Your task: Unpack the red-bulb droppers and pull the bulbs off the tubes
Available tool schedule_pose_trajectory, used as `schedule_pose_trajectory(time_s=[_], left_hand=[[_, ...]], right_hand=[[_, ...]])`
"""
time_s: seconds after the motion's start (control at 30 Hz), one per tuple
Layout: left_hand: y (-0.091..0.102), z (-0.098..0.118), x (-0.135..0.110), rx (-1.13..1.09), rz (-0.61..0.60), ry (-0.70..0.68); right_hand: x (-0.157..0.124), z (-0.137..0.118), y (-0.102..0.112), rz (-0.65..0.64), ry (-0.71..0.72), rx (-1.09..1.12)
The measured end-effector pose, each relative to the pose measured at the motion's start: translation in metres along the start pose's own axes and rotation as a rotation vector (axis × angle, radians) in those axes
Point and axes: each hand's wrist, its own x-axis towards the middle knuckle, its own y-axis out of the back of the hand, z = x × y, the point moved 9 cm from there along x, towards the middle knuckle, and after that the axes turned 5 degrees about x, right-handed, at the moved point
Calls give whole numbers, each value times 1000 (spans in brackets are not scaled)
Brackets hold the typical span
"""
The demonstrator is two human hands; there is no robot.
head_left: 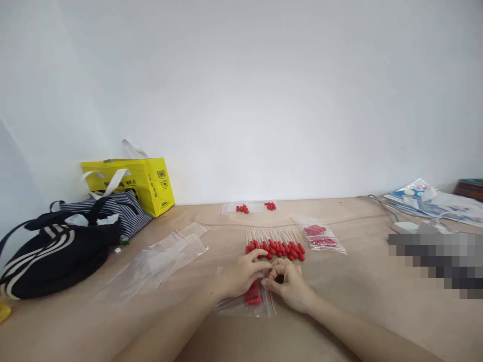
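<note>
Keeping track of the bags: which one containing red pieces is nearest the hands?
The clear bag partly under the left hand; the others lie farther forward, to the right and near the wall.

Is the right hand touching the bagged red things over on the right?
Apart. The head view shows tabletop between the right hand and those bagged red things.

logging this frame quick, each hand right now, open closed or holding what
Left hand: fingers bent over the clear bag; whether it grips cannot be told.
Right hand: closed, thumb and forefinger together; anything pinched is hidden.
</note>
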Motion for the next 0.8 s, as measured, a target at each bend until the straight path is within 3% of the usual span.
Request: schedule_pose_trajectory(time_s=[0.33, 0.57, 0.8], left_hand=[[1, -7, -3, -77, 48, 17], [1, -2, -2, -86, 52, -23], [3, -9, -5, -53, 105, 29]], right_hand=[[-1, -5, -3, -87, 40, -108], [-1, -1, -3, -68, 28, -112], [-2, -4, -2, -51, 25, -113]])
